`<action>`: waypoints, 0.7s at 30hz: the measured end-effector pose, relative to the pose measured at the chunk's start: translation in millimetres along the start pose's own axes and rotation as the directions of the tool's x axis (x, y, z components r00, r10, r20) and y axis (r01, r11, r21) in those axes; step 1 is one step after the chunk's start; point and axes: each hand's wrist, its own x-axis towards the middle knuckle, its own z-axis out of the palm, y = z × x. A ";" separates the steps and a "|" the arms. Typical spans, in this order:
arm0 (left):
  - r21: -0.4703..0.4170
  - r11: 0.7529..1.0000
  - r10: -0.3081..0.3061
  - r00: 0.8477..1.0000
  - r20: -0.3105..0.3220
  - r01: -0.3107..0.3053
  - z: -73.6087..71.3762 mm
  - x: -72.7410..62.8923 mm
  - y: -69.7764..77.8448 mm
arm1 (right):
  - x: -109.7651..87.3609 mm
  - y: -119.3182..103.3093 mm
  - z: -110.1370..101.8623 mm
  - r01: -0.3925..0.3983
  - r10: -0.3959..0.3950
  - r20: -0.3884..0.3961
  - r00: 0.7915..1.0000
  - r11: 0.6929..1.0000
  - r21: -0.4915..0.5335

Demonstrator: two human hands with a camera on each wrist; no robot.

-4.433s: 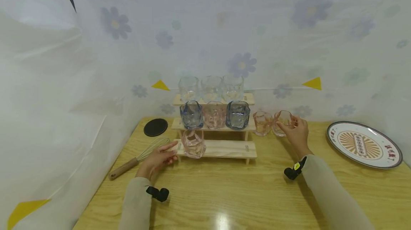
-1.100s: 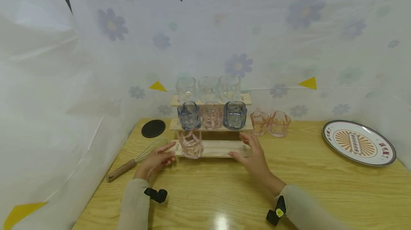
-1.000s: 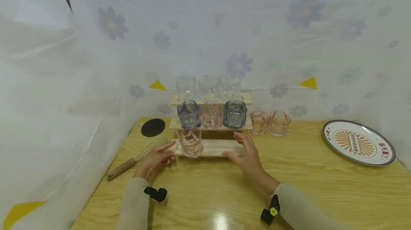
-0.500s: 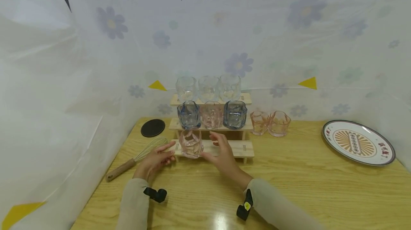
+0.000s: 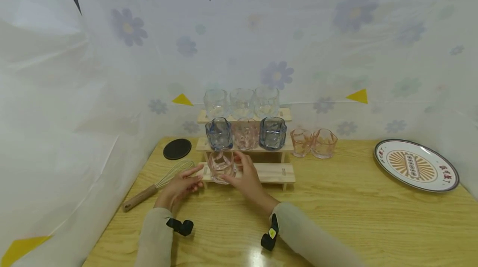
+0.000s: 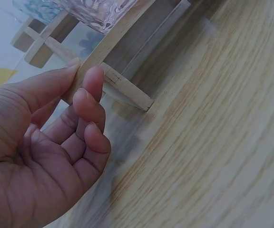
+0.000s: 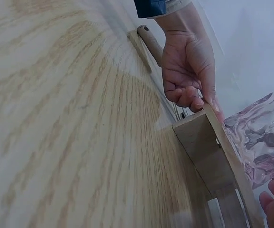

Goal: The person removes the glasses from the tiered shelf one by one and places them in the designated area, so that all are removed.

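Observation:
A faceted pink glass [image 5: 220, 166] stands at the left end of the lowest step of a three-step wooden rack [image 5: 267, 172]. My right hand [image 5: 248, 180] grips this glass from its right side, thumb in front and fingers behind. In the right wrist view only parts of that hand show at the edge, close around the pink glass [image 7: 258, 137]. My left hand [image 5: 181, 186] pinches the left end of the same step. The left wrist view shows its thumb above the board and fingertips below it, the left hand [image 6: 46, 152] having its other fingers loosely bent.
Two blue glasses flank a pink glass [image 5: 245, 134] on the middle step; clear glasses [image 5: 242, 103] line the top. Two orange-pink glasses [image 5: 324, 144] stand right of the rack. A whisk [image 5: 143, 196], a black coaster [image 5: 177, 149] and a patterned plate [image 5: 416, 165] lie on the table.
My right hand has let go of an orange-pink glass beside the rack, moved left along the lowest step and taken hold of the pink glass. The left hand has stayed at the rack's end.

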 end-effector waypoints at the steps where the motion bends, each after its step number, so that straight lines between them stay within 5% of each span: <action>1: 0.002 1.000 0.001 1.000 0.001 -0.001 -0.3 0.1 -0.1 | 0.4 0.8 1.5 -0.001 0.001 0.002 1.000 1.000 -0.017; 21: -0.013 1.000 -0.012 1.000 0.003 0.012 -0.3 -1.4 2.6 | 6.6 -5.4 17.1 -0.022 0.022 -0.020 1.000 0.999 -0.030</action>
